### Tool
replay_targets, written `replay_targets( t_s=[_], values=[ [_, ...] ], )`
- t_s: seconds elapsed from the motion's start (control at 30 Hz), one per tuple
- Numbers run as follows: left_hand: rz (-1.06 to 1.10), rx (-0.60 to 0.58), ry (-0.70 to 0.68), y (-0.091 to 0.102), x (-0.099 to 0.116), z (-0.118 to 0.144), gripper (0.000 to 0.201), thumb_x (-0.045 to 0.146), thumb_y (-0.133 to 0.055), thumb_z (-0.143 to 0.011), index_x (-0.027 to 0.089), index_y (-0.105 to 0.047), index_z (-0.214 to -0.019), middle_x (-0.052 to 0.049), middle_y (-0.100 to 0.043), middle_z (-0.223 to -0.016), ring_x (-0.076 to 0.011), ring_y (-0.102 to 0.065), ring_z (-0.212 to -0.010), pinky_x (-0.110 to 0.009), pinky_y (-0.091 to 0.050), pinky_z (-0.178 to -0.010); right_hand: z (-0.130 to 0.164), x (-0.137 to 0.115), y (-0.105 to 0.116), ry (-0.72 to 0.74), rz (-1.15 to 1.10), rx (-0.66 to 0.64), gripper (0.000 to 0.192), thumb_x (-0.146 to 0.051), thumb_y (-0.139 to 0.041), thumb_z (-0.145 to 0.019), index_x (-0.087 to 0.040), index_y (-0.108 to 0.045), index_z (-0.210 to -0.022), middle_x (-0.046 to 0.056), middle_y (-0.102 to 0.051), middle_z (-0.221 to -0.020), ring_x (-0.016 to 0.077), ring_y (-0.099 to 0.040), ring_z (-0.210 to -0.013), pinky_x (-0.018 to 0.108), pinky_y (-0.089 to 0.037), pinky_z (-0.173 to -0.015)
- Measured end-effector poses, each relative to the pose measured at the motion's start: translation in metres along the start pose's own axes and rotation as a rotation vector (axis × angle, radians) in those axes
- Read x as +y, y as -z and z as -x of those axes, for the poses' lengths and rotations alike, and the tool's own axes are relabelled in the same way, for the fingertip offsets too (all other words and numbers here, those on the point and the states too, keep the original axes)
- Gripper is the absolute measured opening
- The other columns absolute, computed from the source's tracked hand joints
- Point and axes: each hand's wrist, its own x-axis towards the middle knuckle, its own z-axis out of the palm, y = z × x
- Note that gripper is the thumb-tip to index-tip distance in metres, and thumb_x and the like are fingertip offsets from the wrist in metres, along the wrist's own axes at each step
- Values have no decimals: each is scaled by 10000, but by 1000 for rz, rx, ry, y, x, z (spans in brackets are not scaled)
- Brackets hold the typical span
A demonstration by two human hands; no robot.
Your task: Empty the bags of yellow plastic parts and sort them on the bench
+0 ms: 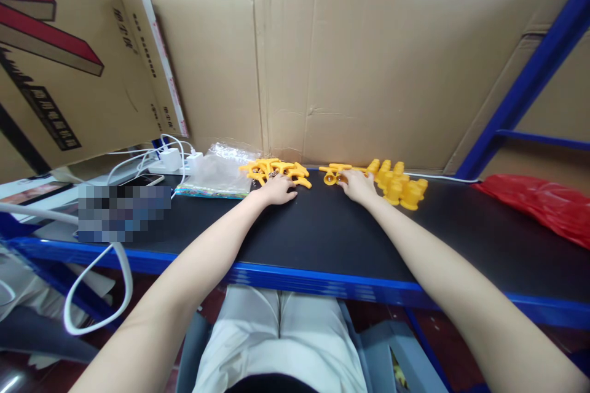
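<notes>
Looking down past the blue table edge point(295, 279), both arms stretch out over the black top so the hands reach the parts stacked at the far side. My left hand point(278, 189) lies flat with fingers spread on the pile of yellow flat pieces point(276, 171), probably to rake one loose. My right hand point(358, 185) pinches a single yellow piece point(332, 174), just left of the yellow cone-shaped parts point(400, 184). Cardboard wall point(369, 67) behind keeps everything from sliding off.
</notes>
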Motion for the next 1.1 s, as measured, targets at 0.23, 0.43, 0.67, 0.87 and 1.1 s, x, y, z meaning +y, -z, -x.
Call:
replay_targets(
  t_s=[0.23,0.43,0.67,0.87,1.1],
  values=[
    [20,-2,6,0,0,1,376,369,-440,-856,171,-654,-1093,-102,-611,-1180,-271,-491,-1147,-398,-341,-1010,-5,4,-5,70,-224,-34,349,-326,-569,-837,-130,-575,-1126,146,-605,-1185,256,-548,-1110,390,-418,-937],
    [29,2,10,-1,0,0,384,373,-436,-856,169,-650,-1101,-106,-610,-1180,-278,-485,-1154,-411,-342,-1008,-5,-2,-9,-19,-236,44,239,-361,-559,-843,-161,-563,-972,132,-639,-1070,269,-580,-1026,401,-444,-857],
    [17,-15,8,0,0,0,396,376,-424,-865,178,-634,-1136,-103,-600,-1190,-271,-481,-1157,-409,-339,-1012,-4,-4,-8,-137,-196,67,289,-397,-571,-814,-170,-536,-990,126,-627,-1065,289,-541,-1072,463,-377,-920],
    [-22,-11,20,2,5,2,399,379,-406,-878,179,-628,-1143,-108,-587,-1190,-280,-459,-1171,-431,-325,-1025,2,-8,0,-333,-148,51,635,-583,-544,-765,-145,-478,-1220,180,-432,-1358,330,-291,-1312,571,-237,-1021],
    [-48,21,98,1,15,3,372,308,-383,-885,234,-618,-1164,-112,-564,-1173,-320,-409,-1190,-542,-289,-1026,-2,3,-4,-323,-144,-17,670,-616,-557,-733,-120,-529,-1182,203,-511,-1263,334,-388,-1249,498,-373,-956]
  ],
)
